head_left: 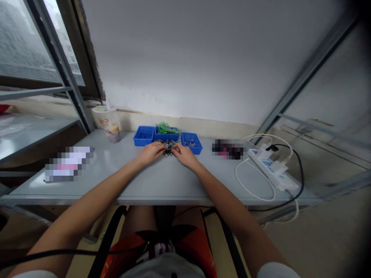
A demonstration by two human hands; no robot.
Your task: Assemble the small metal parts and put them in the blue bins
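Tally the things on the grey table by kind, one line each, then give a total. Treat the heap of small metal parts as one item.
Blue trays: 3
Drink cups: 1
Heaps of small metal parts: 1
White power strips: 1
Blurred-out items: 2
Total: 8

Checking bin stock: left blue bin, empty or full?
Looks empty: the left blue bin shows only bare blue floor; middle bin holds green pieces.

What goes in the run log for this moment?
left hand: on metal parts pile | right hand: on pile | blue trays: behind pile
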